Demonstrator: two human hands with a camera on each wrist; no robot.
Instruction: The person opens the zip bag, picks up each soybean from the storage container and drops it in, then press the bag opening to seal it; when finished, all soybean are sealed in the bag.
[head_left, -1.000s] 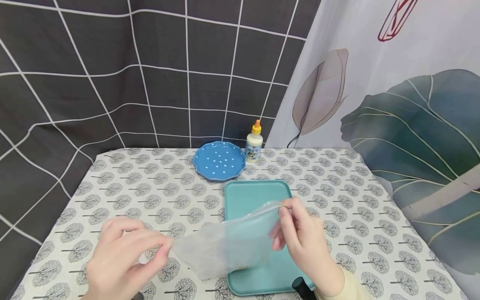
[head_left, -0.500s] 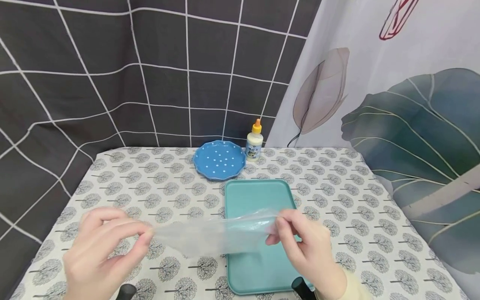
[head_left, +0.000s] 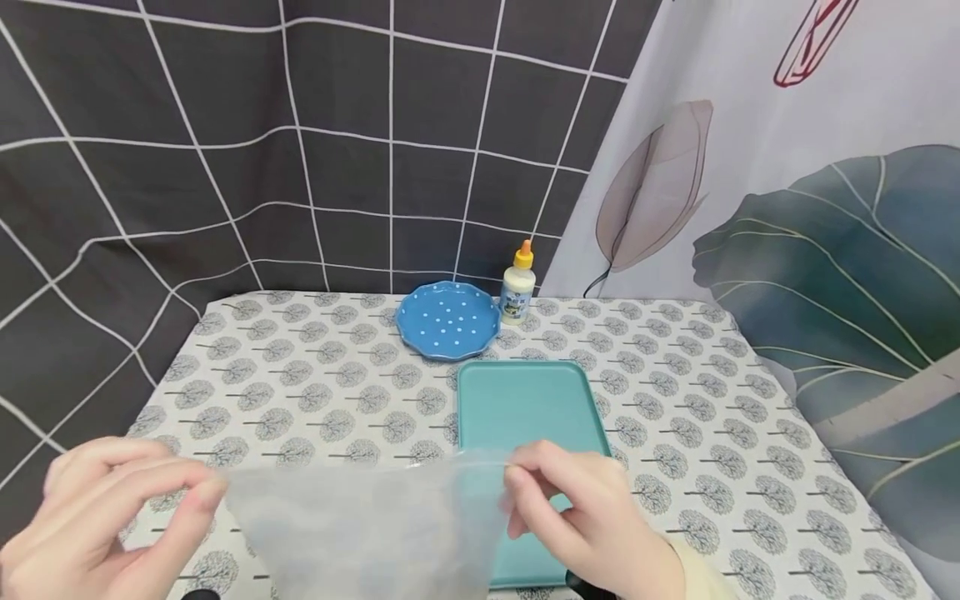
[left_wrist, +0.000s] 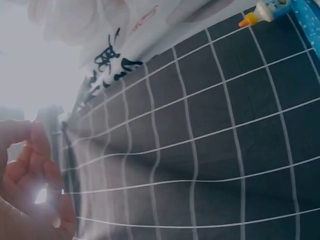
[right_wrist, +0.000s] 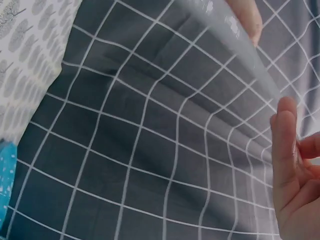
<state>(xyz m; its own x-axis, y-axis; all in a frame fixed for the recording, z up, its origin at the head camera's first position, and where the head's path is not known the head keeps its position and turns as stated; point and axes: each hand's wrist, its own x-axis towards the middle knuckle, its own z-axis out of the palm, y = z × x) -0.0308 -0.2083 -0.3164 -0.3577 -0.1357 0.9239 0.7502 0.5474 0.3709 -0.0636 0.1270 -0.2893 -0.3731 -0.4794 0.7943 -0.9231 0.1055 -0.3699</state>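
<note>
A translucent plastic bag [head_left: 367,525] stretches between both hands low in the head view, its upper edge nearly level. My left hand [head_left: 105,517] pinches the left end of that edge between thumb and forefinger. At the other end, my right hand [head_left: 585,517] pinches it the same way, above the teal tray [head_left: 532,408]. The bag's lower part runs out of the frame. In the right wrist view, the bag [right_wrist: 235,45] reaches down to the fingertips of the right hand [right_wrist: 295,170]. Glare surrounds the left hand [left_wrist: 30,175] in the left wrist view.
A blue dotted plate [head_left: 448,321] lies behind the tray. Right beside it stands a small bottle [head_left: 517,287] with a yellow cap and orange tip. The tree-print tablecloth [head_left: 330,383] meets a dark checked curtain [head_left: 337,150] at the back.
The bag has gone from slanted and bunched to spread wide and hanging down. My left hand has moved left and nearer; the right hand has come slightly left and lower.
</note>
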